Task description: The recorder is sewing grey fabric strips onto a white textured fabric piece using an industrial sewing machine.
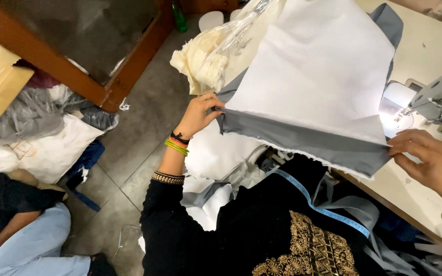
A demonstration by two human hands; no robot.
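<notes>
Here the left hand [198,115] pinches the left corner of a grey and white fabric piece [313,87], fingers pressed together on the grey hem, green and red bangles at the wrist. The fabric stretches taut from that hand across to the right hand [428,161], whose fingertips grip the opposite corner of the same grey band. So the piece hangs between both hands, held up above the person's lap and the near edge of the bench [410,199].

At far left, another person in pale blue trousers [31,245] sits on the grey tiled floor [144,128], near plastic-wrapped bundles [42,117] and a wooden frame [78,76]. A bag of cream cloth [205,59] sits above the left hand. To the right, the cream bench carries a sewing machine [436,97] with its lamp lit. A blue measuring tape [313,202] lies over the person's black embroidered top.

The fabric is a broad white panel, faintly textured, backed with grey, with a folded grey band and a frayed lower edge.
</notes>
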